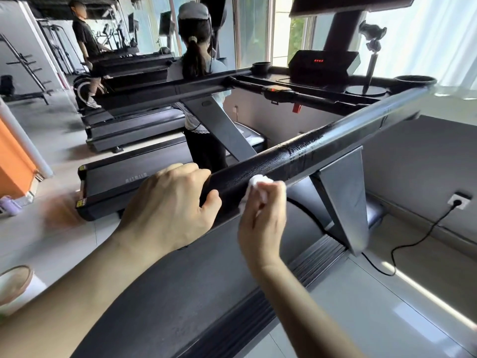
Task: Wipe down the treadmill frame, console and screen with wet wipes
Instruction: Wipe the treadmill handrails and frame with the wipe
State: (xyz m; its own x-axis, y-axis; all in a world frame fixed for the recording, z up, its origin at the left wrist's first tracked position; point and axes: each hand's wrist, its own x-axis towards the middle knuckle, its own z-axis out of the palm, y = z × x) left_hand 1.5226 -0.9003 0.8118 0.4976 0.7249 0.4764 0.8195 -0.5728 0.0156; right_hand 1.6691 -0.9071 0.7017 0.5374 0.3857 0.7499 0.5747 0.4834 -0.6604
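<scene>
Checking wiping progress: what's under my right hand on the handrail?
A crumpled white wet wipe, pinched by the right hand against the black handrail. The rail surface beneath the wipe is covered, so unseen.

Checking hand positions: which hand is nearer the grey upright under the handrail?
Right. The right hand, pinching the wipe against the handrail, is just short of the grey upright; the left hand grips the handrail end, farther back.
</scene>
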